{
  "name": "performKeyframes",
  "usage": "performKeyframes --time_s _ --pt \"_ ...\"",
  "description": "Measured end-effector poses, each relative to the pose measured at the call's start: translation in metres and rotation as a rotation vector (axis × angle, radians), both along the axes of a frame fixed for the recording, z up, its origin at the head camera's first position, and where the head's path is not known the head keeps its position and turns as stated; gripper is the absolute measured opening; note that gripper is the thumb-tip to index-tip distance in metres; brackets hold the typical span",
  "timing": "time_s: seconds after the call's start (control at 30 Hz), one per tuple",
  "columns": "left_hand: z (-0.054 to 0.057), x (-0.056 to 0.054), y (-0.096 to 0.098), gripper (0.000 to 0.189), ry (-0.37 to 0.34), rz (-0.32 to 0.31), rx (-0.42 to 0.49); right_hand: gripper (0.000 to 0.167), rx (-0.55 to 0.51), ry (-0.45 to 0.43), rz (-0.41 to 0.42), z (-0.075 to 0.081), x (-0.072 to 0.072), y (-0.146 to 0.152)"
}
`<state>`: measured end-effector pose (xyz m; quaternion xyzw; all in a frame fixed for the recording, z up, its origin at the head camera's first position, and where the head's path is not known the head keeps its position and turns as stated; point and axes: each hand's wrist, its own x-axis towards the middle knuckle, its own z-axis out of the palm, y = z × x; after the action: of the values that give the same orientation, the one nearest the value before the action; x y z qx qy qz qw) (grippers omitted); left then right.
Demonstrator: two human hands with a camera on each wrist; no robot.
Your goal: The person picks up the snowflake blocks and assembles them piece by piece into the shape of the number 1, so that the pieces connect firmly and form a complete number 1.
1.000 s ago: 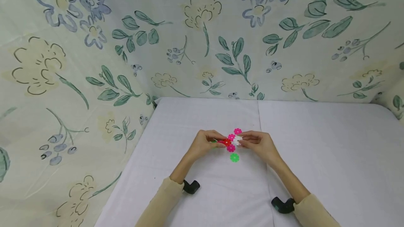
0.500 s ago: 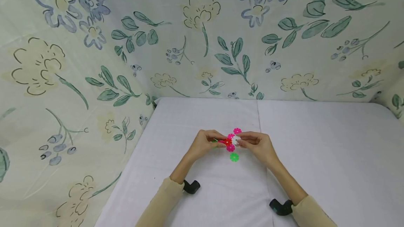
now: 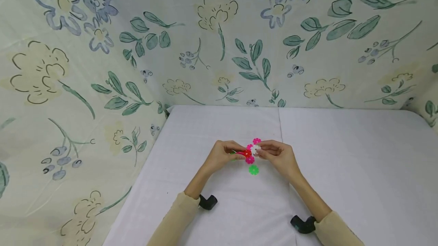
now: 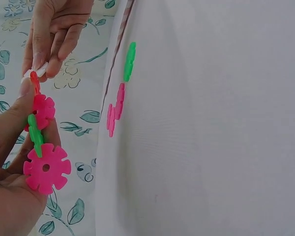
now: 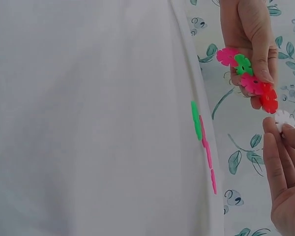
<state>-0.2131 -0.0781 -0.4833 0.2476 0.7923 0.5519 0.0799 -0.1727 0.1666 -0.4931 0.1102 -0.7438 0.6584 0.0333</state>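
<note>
Between thumb and fingers, my left hand [image 3: 219, 156] grips a short chain of flower-shaped plastic discs. A pink disc [image 4: 59, 172], a green disc [image 4: 35, 135] and a second pink disc [image 5: 250, 83] lead to a red disc [image 5: 269, 101] at the chain's end. Thumb and fingertips of my right hand [image 3: 280, 156] pinch a white disc [image 5: 286, 118] right at the red disc's edge. In the left wrist view the white disc appears nearly edge-on, partly hidden by fingers. Both hands are above the table.
On the white-covered table [image 3: 212, 124] lie several loose discs just beyond and below the hands in the head view: a green disc [image 3: 253, 170] nearest me and pink discs, one pink disc [image 3: 257, 141] farthest. A floral curtain [image 3: 222, 48] hangs behind and at the left.
My right hand has shifted slightly left, bringing the white disc closer to the red one. The left hand and its chain have hardly moved.
</note>
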Motion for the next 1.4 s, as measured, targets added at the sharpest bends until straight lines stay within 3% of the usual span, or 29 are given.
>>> performKeyframes --time_s 0.77,1.03,1.2,1.4 --pt "0.005 0.002 0.000 0.026 -0.053 -0.024 0.081 0.032 -0.006 -0.012 -0.034 0.000 0.005 -0.009" --pt "0.003 -0.001 0.000 0.026 -0.082 -0.040 0.134 0.029 -0.076 -0.002 -0.021 0.001 0.006 -0.014" --pt "0.006 -0.001 0.000 0.025 -0.051 -0.037 0.109 0.029 -0.090 0.014 -0.024 0.002 0.007 -0.017" --pt "0.007 -0.001 -0.003 0.026 -0.080 -0.037 0.118 0.029 -0.125 0.003 -0.027 -0.001 0.008 -0.020"
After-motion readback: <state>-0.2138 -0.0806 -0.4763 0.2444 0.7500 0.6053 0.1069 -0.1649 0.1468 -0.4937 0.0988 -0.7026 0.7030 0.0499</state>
